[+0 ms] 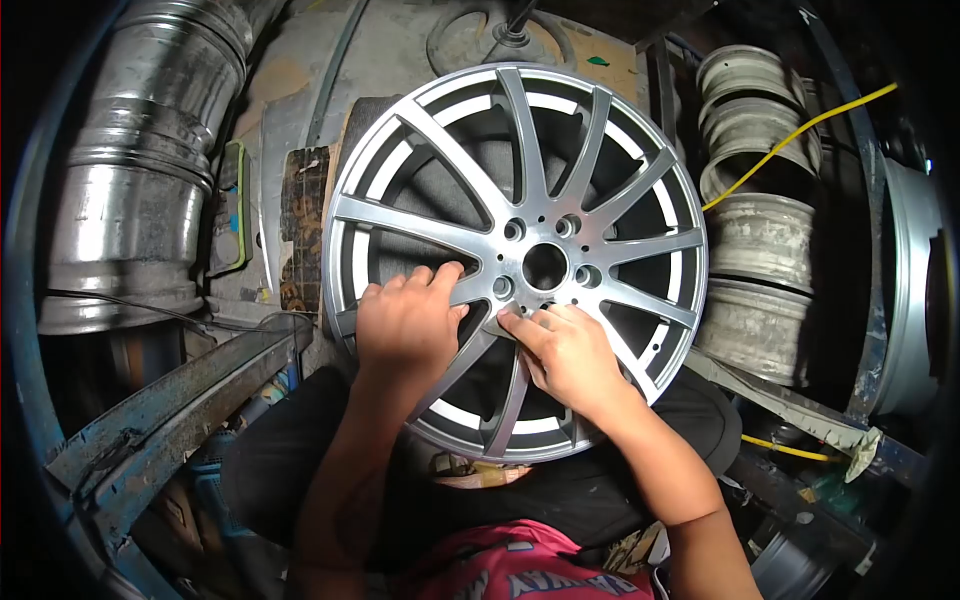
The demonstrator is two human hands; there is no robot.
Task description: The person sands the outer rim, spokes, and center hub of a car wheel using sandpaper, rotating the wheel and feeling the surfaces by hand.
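Observation:
A silver multi-spoke wheel rim (430, 150) lies face up in front of me, its near edge over my lap. My left hand (408, 315) rests on the spokes left of the hub, its fingers bent around one spoke. Just below the center hole (546, 266), my right hand (565, 350) presses on the hub area with its fingers together and the thumb side toward the left. Anything small under those fingers is hidden. Several bolt holes surround the center hole.
Stacked shiny rims (135, 215) stand at the left, beside a green-edged case (232, 205). Dull, worn rims (757, 235) are stacked at the right, with a yellow cable (800, 130) across them. Metal frame bars (190, 390) flank my legs. A handwheel (500, 40) is behind the rim.

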